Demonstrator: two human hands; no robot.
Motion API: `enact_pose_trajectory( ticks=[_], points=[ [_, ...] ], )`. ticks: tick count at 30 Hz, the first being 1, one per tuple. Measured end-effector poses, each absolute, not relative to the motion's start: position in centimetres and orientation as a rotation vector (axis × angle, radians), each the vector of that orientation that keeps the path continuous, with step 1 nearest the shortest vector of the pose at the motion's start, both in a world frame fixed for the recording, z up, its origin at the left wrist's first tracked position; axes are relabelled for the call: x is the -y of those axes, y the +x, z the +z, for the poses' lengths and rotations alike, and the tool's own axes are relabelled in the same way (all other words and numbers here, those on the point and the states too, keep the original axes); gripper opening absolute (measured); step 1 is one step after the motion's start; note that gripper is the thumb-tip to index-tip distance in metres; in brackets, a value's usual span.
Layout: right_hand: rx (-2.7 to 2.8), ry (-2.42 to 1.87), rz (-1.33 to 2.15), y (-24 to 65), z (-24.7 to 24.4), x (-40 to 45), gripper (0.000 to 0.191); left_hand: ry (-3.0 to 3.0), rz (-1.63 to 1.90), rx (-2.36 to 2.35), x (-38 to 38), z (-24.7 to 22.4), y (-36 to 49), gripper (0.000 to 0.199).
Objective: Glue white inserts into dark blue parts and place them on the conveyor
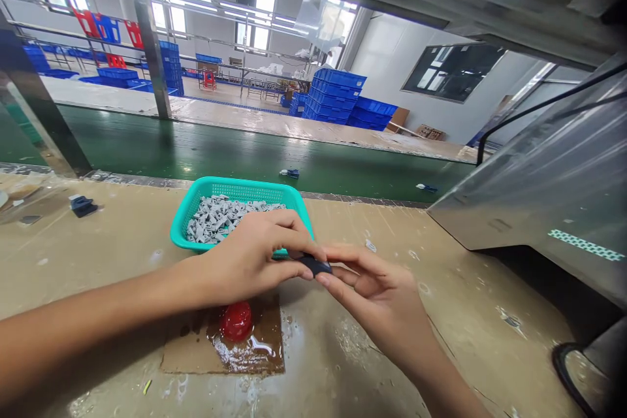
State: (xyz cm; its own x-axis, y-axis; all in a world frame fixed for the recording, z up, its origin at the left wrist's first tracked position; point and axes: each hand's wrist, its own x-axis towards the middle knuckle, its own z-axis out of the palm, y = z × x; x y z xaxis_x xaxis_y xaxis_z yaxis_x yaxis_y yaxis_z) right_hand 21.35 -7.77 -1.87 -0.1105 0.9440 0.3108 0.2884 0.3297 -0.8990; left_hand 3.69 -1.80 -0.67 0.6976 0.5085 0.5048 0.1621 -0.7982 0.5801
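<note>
Between my two hands is a small dark, smooth part (315,265), its exact kind not clear. My left hand (264,245) pinches it from the left, and my right hand (375,277) has thumb and fingertips closed on its right end. Fingers cover much of it. Just behind my left hand stands a turquoise plastic basket (179,225) of small grey plastic pieces (215,215). Below my left wrist, a wet red round object (237,321) sits on a brown board (189,356) with clear liquid pooled around it.
A dark part with a light end (83,206) lies on the worktable (122,241) at left. Beyond the table edge runs a green conveyor belt (225,160), carrying similar small parts (289,173). A metal housing (548,189) stands at right; blue crates (333,95) are stacked farther back.
</note>
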Motion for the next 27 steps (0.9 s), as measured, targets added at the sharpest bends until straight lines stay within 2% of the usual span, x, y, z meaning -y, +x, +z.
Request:
enact_pose_trajectory(
  ticks=[3,6,12,16,22,27],
  points=[
    [1.621,-1.139,0.615,21.2,-2.6,8.3,0.015,1.991,0.909,-0.560,1.9,-0.5,4.2,0.028],
    [1.664,-1.137,0.231,20.8,-3.1,8.9,0.028,1.413,0.754,-0.604,2.6,-0.5,4.9,0.041],
    [1.859,-0.974,-0.171,20.4,-2.8,9.2,0.061,0.850,0.604,-0.420,4.7,-0.6,6.1,0.015],
    [1.886,-0.909,-0.120,20.8,-2.5,8.8,0.078,0.792,0.710,-0.428,3.7,1.1,5.0,0.008],
    [1.846,-1.077,-0.052,21.4,-3.0,8.2,0.065,0.848,1.023,-0.508,-1.9,4.6,0.4,0.015],
    [1.814,-1.307,0.161,22.2,-3.5,7.1,0.057,1.107,1.229,-0.798,-8.0,4.5,-3.9,0.027]
  ],
)
